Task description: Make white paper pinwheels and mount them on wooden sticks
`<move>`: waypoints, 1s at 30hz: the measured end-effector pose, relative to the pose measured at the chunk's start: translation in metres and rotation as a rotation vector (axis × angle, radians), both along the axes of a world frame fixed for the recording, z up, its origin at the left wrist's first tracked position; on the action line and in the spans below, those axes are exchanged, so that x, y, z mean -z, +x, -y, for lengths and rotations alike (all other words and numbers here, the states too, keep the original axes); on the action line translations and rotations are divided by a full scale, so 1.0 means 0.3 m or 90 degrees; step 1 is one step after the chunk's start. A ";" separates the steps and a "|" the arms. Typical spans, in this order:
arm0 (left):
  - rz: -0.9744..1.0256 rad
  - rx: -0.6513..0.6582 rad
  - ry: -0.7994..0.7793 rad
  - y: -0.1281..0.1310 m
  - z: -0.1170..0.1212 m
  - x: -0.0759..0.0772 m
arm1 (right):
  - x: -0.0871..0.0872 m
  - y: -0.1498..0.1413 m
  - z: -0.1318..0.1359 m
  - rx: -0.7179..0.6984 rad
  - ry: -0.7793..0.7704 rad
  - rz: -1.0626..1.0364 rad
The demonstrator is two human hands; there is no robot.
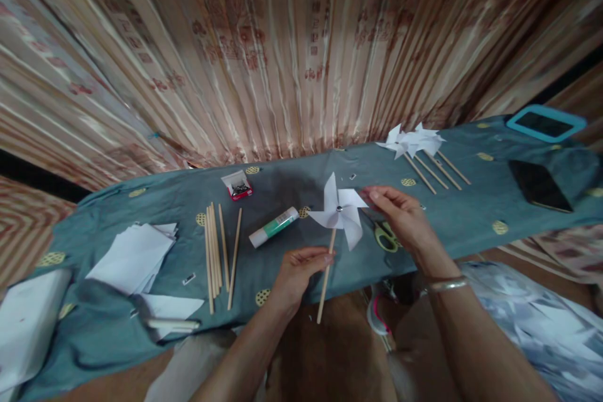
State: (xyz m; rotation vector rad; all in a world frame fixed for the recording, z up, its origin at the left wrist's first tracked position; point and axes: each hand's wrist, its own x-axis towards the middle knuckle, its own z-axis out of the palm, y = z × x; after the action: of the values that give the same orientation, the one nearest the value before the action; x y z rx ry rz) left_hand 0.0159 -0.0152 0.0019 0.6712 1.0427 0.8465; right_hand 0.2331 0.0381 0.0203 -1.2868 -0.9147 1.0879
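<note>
Pinched between the thumb and fingers of my left hand (299, 273) is the wooden stick of a white paper pinwheel (348, 198). The pinwheel stands nearly upright above the table's front edge, with a small metal pin at its centre. My right hand (398, 210) has its fingers closed together at the tip of the right-hand blade. Under and behind that hand lie scissors (386, 237) with yellow-green handles, partly hidden. Left of the pinwheel is a glue stick (274, 226) with a green and white label.
Several wooden sticks (217, 257) and a small red box of pins (239, 186) lie to the left. Farther left is a paper stack (134, 257). Finished pinwheels (414, 141) lie at the back right, near a dark phone (540, 185) and a blue-framed tablet (546, 123).
</note>
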 end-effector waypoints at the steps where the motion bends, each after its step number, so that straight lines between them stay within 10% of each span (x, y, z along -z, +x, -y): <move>1: -0.006 0.004 -0.001 0.002 0.000 0.001 | 0.004 -0.009 -0.005 -0.017 -0.006 -0.013; 30: -0.018 -0.127 0.030 -0.002 -0.043 0.016 | -0.021 -0.131 0.043 -0.181 -0.111 -0.083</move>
State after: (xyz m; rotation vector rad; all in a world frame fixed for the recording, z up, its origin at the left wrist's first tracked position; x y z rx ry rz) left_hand 0.0154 -0.0024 -0.0028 0.6267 1.1311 1.0396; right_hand 0.1939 0.0252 0.0265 -1.2326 -0.9386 1.4844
